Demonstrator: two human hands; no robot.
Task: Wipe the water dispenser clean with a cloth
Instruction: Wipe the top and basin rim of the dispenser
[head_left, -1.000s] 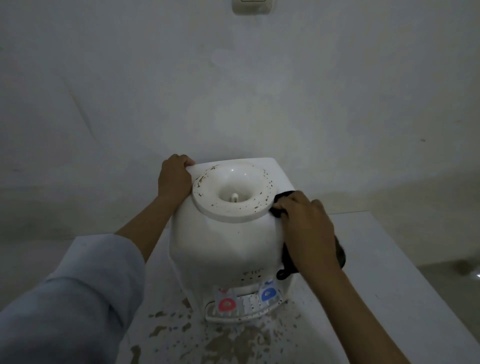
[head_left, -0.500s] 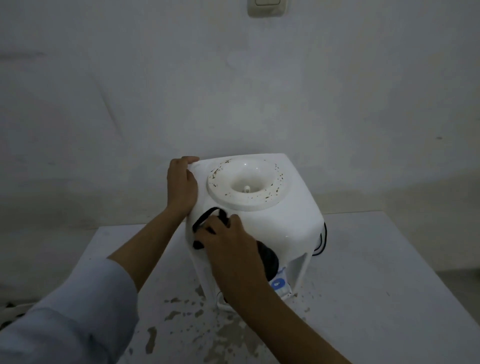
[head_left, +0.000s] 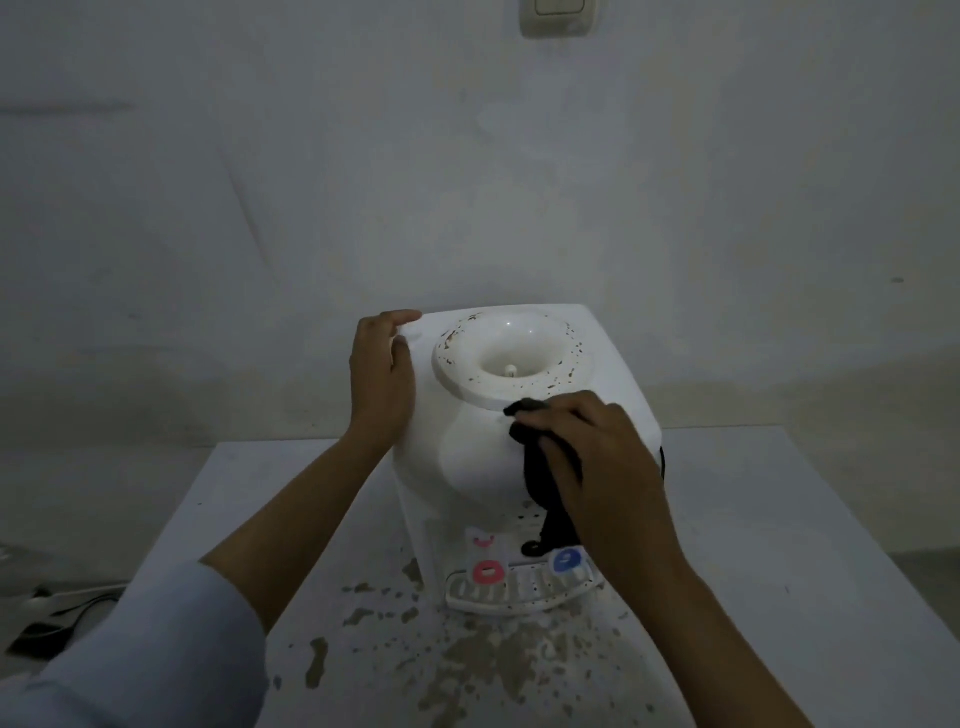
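A white water dispenser (head_left: 472, 457) stands on a white table (head_left: 779, 545), its speckled top ring (head_left: 511, 358) facing up and its red tap (head_left: 487, 570) and blue tap (head_left: 566, 560) toward me. My left hand (head_left: 382, 379) rests on the dispenser's upper left corner, fingers curved over the edge. My right hand (head_left: 597, 457) presses a black cloth (head_left: 540, 478) against the rounded front just under the ring; the cloth's tail hangs down toward the taps.
Brown stains and flaked patches (head_left: 467, 654) cover the table in front of the drip tray (head_left: 519, 597). A wall (head_left: 467, 182) stands close behind, with a switch plate (head_left: 558, 15) at the top. A dark cord (head_left: 78, 608) lies at lower left beside the table.
My right hand has swept the cloth from the dispenser's right side to its left front and back to the middle front under the ring. The dispenser has turned so both taps face me.
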